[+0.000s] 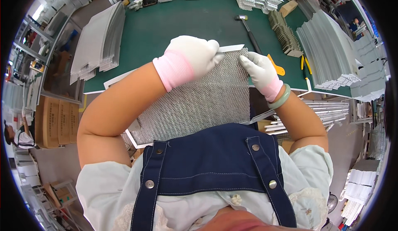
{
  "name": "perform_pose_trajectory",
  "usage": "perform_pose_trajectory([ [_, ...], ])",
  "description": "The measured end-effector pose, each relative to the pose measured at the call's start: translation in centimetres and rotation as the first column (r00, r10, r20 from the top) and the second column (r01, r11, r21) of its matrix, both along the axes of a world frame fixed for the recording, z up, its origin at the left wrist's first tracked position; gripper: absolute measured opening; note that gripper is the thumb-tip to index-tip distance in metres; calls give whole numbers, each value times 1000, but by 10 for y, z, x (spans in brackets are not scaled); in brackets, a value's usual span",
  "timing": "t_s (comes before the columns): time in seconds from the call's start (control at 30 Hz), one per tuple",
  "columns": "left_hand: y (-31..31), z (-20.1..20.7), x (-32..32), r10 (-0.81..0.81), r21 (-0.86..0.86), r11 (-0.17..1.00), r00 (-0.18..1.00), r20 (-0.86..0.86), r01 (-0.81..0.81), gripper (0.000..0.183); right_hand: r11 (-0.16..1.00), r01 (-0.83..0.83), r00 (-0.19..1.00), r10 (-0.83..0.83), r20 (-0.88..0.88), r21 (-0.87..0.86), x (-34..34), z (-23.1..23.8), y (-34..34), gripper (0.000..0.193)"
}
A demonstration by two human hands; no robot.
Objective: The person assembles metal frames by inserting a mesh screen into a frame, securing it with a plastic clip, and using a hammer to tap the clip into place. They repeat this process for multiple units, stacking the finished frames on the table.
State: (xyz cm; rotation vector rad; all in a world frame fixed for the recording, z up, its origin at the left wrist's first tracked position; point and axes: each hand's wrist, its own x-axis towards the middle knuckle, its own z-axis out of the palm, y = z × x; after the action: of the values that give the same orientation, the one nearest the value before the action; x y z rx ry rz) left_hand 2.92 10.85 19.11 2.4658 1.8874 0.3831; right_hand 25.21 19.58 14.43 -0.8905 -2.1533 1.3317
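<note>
- Fingers of the white-gloved, pink-cuffed left hand (190, 56) are curled closed around a slim white strip (232, 48), its slanted end jutting rightward from them.
- Right of these, the white-gloved right hand (260, 71) has its fingers pinched on the upper right corner of a silver, rectangular metal-mesh panel (199, 102), which spreads below both sets of fingers; white frame bars (132, 139) show at its lower left.
- Beyond the right fingers, a black-handled hammer (251, 38) lies on the green worktop (166, 28); just right of them is an orange scraper (277, 68).
- Step in hand, I judge: lining the strip up with the mesh's top edge. Whether it is seated, I cannot tell.
- Next move likely calls for a steady corner and even pressure along the strip.
</note>
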Motion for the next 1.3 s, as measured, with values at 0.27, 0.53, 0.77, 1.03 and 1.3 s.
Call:
perform_pose_trajectory([
  [0.27, -1, -4, -1, 58, -155, 986, 998, 30, -53, 37, 994, 106, 946, -97, 309, -12, 58, 7, 83, 49],
  [0.53, 13, 27, -13, -81, -338, 911, 908, 412, 235, 37, 972, 37, 410, -227, 883, 233, 115, -43, 134, 49],
  [0.77, 14, 31, 0, -33, -431, 886, 950, 309, 171, 35, 955, 43, 419, -284, 862, 294, 111, -27, 136, 44],
  [1.03, -13, 38, -42, 22, -210, 977, 951, 310, 46, 35, 905, -340, 676, 423, 603, -254, 151, 58, -26, 38],
  [1.3, 33, 77, -47, -259, 353, 934, 570, 780, -59, 40, 926, 348, 536, -324, -780, -145, -11, 32, -74, 43],
])
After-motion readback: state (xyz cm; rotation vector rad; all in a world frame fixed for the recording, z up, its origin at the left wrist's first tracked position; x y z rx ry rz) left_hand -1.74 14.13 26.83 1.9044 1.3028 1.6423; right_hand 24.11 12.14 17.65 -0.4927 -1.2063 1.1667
